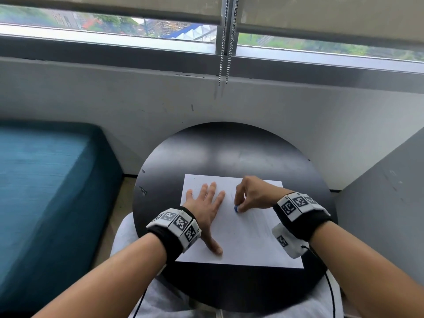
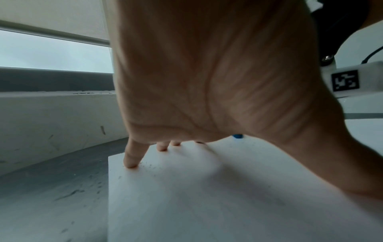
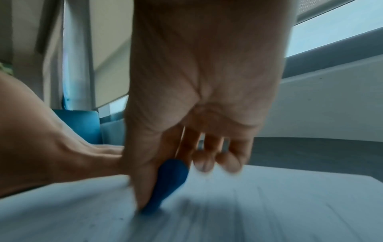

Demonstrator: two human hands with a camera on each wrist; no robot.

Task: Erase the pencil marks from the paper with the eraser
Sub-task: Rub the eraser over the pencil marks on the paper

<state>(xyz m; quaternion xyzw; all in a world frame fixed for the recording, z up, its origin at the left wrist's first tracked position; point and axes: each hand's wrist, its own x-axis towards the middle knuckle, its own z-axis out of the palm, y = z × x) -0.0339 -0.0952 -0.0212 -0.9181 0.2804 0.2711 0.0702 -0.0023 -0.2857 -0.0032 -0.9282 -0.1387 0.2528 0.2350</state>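
A white sheet of paper (image 1: pixel 243 239) lies on a round black table (image 1: pixel 229 145). My left hand (image 1: pixel 206 203) lies flat on the sheet's left half, fingers spread and straight, pressing it down; the left wrist view shows its fingertips (image 2: pixel 130 162) on the paper (image 2: pixel 207 196). My right hand (image 1: pixel 252 196) pinches a small blue eraser (image 1: pixel 236 208) between thumb and fingers, its tip touching the paper near the middle. In the right wrist view the eraser (image 3: pixel 167 181) is blurred against the sheet (image 3: pixel 248 212). Faint pencil lines (image 1: pixel 259 221) run across the sheet's right half.
A grey wall and window sill (image 1: pixel 206 92) stand just behind the table, with blind chains (image 1: pixel 224 53) hanging down. A teal cushioned seat (image 1: pixel 46 191) is to the left. Eraser crumbs (image 2: pixel 149 165) dot the paper's left corner.
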